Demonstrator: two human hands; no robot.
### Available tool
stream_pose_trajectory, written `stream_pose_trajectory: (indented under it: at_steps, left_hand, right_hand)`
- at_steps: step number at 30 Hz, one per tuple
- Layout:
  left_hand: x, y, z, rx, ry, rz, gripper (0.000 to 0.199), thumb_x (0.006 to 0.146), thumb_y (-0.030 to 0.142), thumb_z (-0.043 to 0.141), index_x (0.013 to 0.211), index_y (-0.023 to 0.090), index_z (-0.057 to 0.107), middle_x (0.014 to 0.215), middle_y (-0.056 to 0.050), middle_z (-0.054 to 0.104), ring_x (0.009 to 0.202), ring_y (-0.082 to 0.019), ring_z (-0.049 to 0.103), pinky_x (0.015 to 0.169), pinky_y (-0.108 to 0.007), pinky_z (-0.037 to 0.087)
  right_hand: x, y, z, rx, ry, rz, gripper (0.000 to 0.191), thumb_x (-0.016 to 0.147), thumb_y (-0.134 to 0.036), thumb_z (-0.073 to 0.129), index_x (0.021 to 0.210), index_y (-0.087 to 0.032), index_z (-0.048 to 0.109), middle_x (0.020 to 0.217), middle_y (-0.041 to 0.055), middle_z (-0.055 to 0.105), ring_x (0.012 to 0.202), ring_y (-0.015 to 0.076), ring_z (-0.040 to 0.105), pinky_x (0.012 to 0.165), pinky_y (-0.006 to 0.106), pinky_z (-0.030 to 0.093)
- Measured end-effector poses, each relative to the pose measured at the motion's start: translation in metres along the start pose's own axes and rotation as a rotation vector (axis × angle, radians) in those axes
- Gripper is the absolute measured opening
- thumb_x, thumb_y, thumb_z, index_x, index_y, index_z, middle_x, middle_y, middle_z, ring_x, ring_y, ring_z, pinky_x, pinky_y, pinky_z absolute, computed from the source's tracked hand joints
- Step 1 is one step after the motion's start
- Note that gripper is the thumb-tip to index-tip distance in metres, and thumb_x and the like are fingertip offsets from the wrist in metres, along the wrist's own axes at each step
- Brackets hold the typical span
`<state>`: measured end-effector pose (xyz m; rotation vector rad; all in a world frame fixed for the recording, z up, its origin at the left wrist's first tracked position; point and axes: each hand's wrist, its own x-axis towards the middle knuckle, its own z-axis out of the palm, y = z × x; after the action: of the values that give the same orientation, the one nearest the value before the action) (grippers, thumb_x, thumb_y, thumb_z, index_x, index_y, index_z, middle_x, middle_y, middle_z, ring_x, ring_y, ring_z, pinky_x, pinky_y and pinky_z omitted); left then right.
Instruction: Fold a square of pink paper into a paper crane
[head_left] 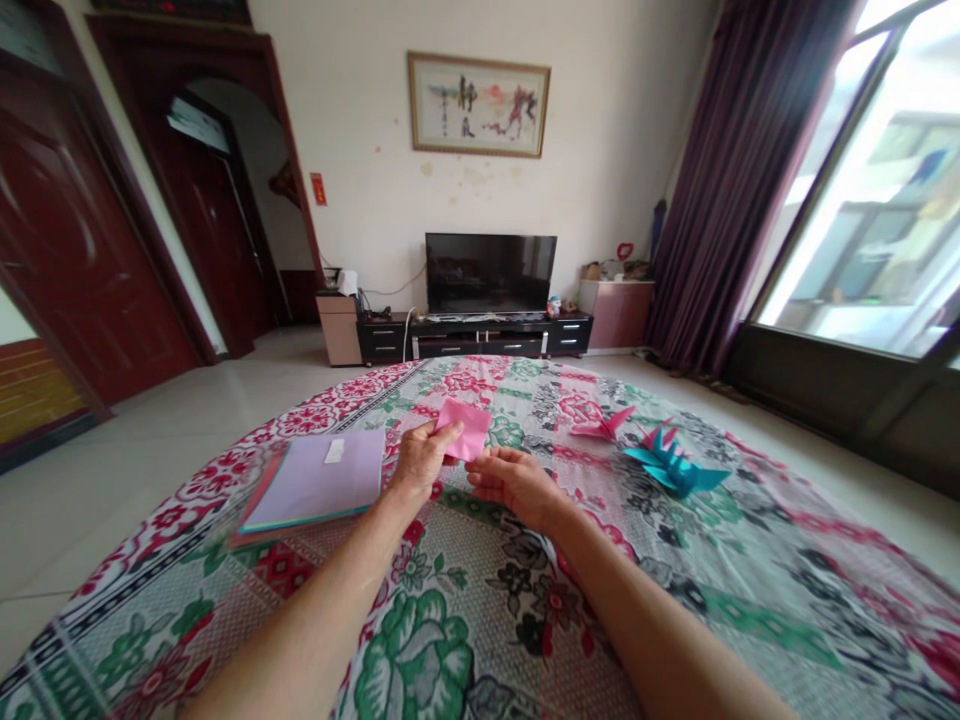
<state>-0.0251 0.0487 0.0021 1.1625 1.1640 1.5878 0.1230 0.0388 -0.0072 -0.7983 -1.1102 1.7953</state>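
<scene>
Now left hand point(421, 458) pinches pink paper point(471, 425) — right hand point(519, 488) at its near edge, grip unclear; sheet stack point(319, 485) left of the pink paper.

I'm reading off the paper sheet point(472, 425): left hand point(421, 455) at its lower left, right hand point(517, 485) at its lower right, paper stack point(315, 490) left on the counter point(420, 640), folded paper figures point(682, 474) right, TV point(491, 275) behind on the TV stand point(514, 347).

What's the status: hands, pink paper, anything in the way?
Left hand pinching pink paper. Right hand at the paper's lower edge, grip unclear. Paper stack off left, teal folded paper off right; neither looks in the way.
</scene>
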Motion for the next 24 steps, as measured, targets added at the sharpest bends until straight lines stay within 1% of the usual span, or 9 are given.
stream_pose_trajectory:
  at_steps: [2, 7, 12, 15, 17, 19, 21, 22, 24]
  left_hand:
    - [-0.002, 0.004, 0.000, 0.000, -0.016, -0.023, 0.031, 0.057, 0.041, 0.071, 0.066, 0.013, 0.065, 0.047, 0.003, 0.053, 0.042, -0.009, 0.047, 0.043, -0.020, 0.037]
    - [-0.005, 0.012, 0.001, 0.012, -0.019, -0.065, 0.032, 0.055, 0.041, 0.072, 0.064, 0.012, 0.065, 0.046, 0.002, 0.052, 0.041, -0.008, 0.046, 0.042, -0.020, 0.036]
    - [-0.003, 0.011, -0.001, 0.026, -0.015, -0.050, 0.032, 0.055, 0.042, 0.072, 0.062, 0.011, 0.064, 0.045, 0.002, 0.051, 0.040, -0.008, 0.046, 0.040, -0.019, 0.036]
    - [-0.001, 0.009, -0.003, 0.018, -0.009, -0.083, 0.033, 0.054, 0.042, 0.073, 0.062, 0.011, 0.063, 0.045, 0.002, 0.052, 0.038, -0.008, 0.045, 0.039, -0.019, 0.036]
    - [0.000, 0.008, -0.004, -0.009, -0.006, -0.131, 0.033, 0.052, 0.041, 0.074, 0.062, 0.011, 0.063, 0.047, 0.001, 0.054, 0.038, -0.008, 0.046, 0.038, -0.019, 0.036]
    - [0.001, 0.007, -0.006, -0.034, -0.011, -0.179, 0.034, 0.050, 0.040, 0.075, 0.063, 0.011, 0.062, 0.048, 0.001, 0.056, 0.038, -0.008, 0.047, 0.038, -0.020, 0.036]
    - [0.002, 0.004, -0.007, -0.044, -0.023, -0.202, 0.033, 0.050, 0.039, 0.075, 0.063, 0.012, 0.062, 0.050, 0.000, 0.057, 0.039, -0.009, 0.048, 0.038, -0.020, 0.037]
    - [0.002, 0.003, -0.007, -0.044, -0.030, -0.206, 0.033, 0.050, 0.039, 0.075, 0.064, 0.012, 0.061, 0.051, 0.000, 0.058, 0.040, -0.009, 0.049, 0.039, -0.020, 0.038]
    - [0.002, 0.001, -0.007, -0.047, -0.052, -0.203, 0.032, 0.051, 0.038, 0.074, 0.065, 0.012, 0.062, 0.053, 0.000, 0.060, 0.042, -0.010, 0.051, 0.040, -0.020, 0.039]
  right_hand:
    - [0.000, 0.000, -0.002, 0.009, -0.022, 0.010, 0.025, 0.060, -0.029, 0.075, 0.072, -0.015, 0.059, 0.071, 0.0010, 0.063, 0.063, 0.0104, 0.060, 0.063, 0.026, 0.050]
    - [0.001, 0.001, 0.001, -0.001, 0.004, 0.015, 0.022, 0.060, -0.026, 0.074, 0.068, -0.015, 0.057, 0.064, 0.0000, 0.061, 0.060, 0.0098, 0.058, 0.063, 0.026, 0.050]
    - [0.001, 0.004, 0.004, 0.040, -0.042, 0.005, 0.020, 0.062, -0.025, 0.073, 0.068, -0.016, 0.056, 0.063, -0.0022, 0.060, 0.057, 0.0081, 0.055, 0.062, 0.026, 0.050]
    - [0.000, 0.004, 0.002, 0.046, -0.040, 0.013, 0.020, 0.061, -0.022, 0.073, 0.070, -0.017, 0.056, 0.061, -0.0029, 0.060, 0.056, 0.0087, 0.057, 0.062, 0.026, 0.050]
    - [-0.001, 0.001, 0.000, 0.086, -0.065, 0.064, 0.021, 0.062, -0.021, 0.071, 0.077, -0.018, 0.057, 0.068, -0.0013, 0.064, 0.062, 0.0116, 0.061, 0.064, 0.029, 0.051]
    - [-0.002, -0.003, -0.001, 0.119, -0.095, 0.136, 0.019, 0.067, -0.023, 0.067, 0.082, -0.018, 0.058, 0.077, 0.0020, 0.067, 0.069, 0.0145, 0.064, 0.066, 0.030, 0.051]
    - [-0.003, -0.006, -0.002, 0.106, -0.113, 0.199, 0.016, 0.072, -0.029, 0.060, 0.082, -0.016, 0.060, 0.081, 0.0057, 0.069, 0.072, 0.0155, 0.065, 0.066, 0.029, 0.051]
    - [-0.003, -0.007, -0.001, 0.085, -0.117, 0.215, 0.019, 0.074, -0.031, 0.058, 0.081, -0.014, 0.061, 0.082, 0.0074, 0.069, 0.072, 0.0155, 0.066, 0.065, 0.029, 0.051]
    - [-0.003, -0.006, 0.001, 0.034, -0.110, 0.209, 0.023, 0.076, -0.035, 0.058, 0.079, -0.012, 0.063, 0.082, 0.0093, 0.069, 0.070, 0.0154, 0.066, 0.063, 0.028, 0.052]
